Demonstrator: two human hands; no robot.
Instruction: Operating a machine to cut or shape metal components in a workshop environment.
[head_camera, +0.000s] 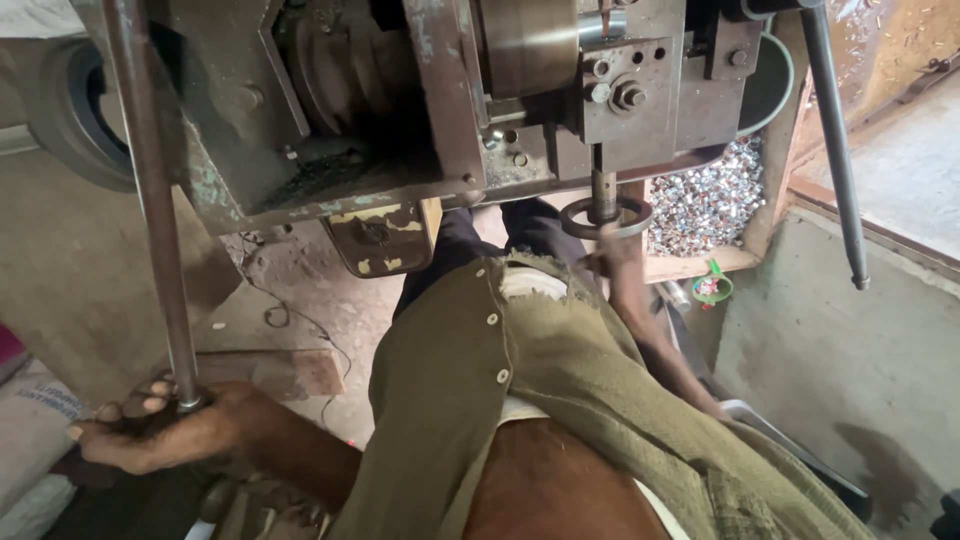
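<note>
The left hand (150, 428) is closed round the lower end of a long, dull steel lever rod (150, 200), whose axis runs nearly upright, leaning slightly, up past the machine's worn green-grey frame (330, 120). The right hand (618, 250) is raised to the machine's underside, blurred, its fingers apparently pinched on a flat metal ring (605, 217) that sits level around a short vertical spindle (603, 190); the ring lies right at this hand, well apart from the left. Just beyond, a wooden tray (700, 262) holds a heap of small shiny metal pieces (710, 195). A frayed olive shirt (540, 380) fills the foreground.
</note>
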